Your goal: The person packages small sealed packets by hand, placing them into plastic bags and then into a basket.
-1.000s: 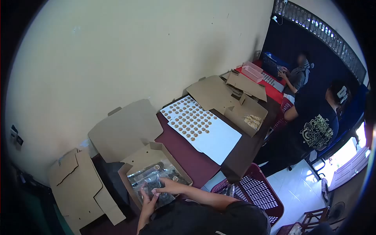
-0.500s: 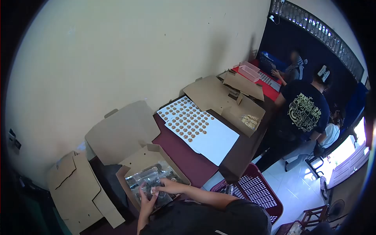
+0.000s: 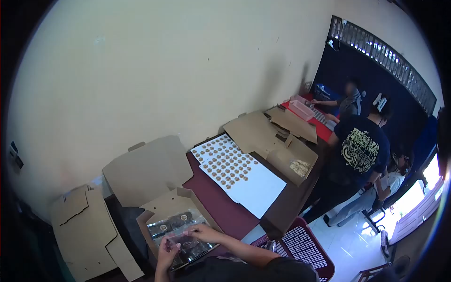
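My left hand [image 3: 167, 253] pinches one side of a clear plastic bag [image 3: 176, 236]. The fingers of my right hand [image 3: 203, 232] are closed on the bag's other side, at its upper edge. Both hands hold it low over an open cardboard box [image 3: 146, 226]. Inside the box lie several shiny dark packets [image 3: 179, 221], some with a round gold-and-white label. What the bag contains, if anything, is hard to make out.
White sheets [image 3: 263, 190] with rows of round brown pieces lie on the maroon table [image 3: 211, 202]. Beyond is another open box [image 3: 300, 152]. Cardboard [image 3: 84, 235] stands at left, a maroon basket [image 3: 305, 249] at right. Other people [image 3: 359, 145] are at the far end.
The bag has been turned flat and stretched between my hands, which have moved slightly lower. The labelled packets in the box now show more. The view has tilted upward a little.
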